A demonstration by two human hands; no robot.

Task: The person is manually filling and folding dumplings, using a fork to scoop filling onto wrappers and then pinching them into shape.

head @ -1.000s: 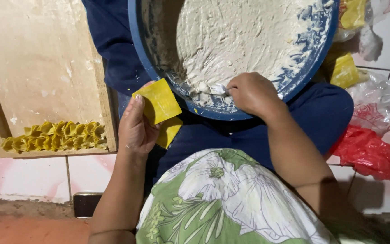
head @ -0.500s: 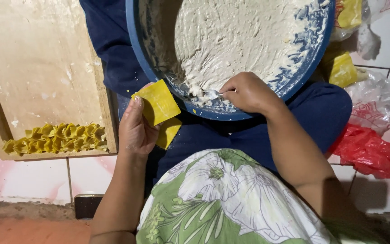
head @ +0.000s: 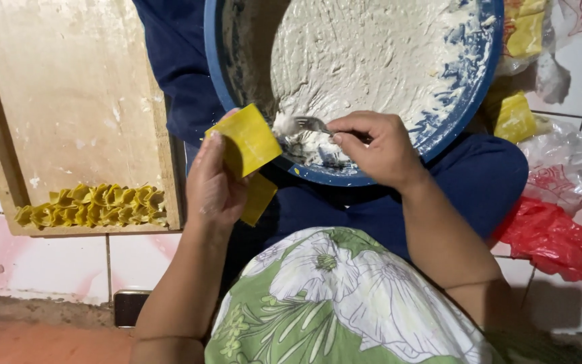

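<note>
My left hand (head: 213,185) holds a stack of square yellow dough wrappers (head: 247,139), the top one tilted up beside the rim of a big blue basin (head: 469,87). The basin rests on my lap and is smeared with pale, pasty filling (head: 365,57). My right hand (head: 382,148) grips a metal fork (head: 308,124) whose tines carry a lump of filling just right of the wrapper.
A wooden board (head: 69,87) lies to the left on white floor tiles, with a row of several folded yellow dumplings (head: 92,205) along its near edge. At right sit more yellow wrappers in clear plastic (head: 514,114) and a red plastic bag (head: 550,236).
My right hand has lifted the fork out of the filling and moved left toward the wrapper. The left hand has raised the wrapper slightly.
</note>
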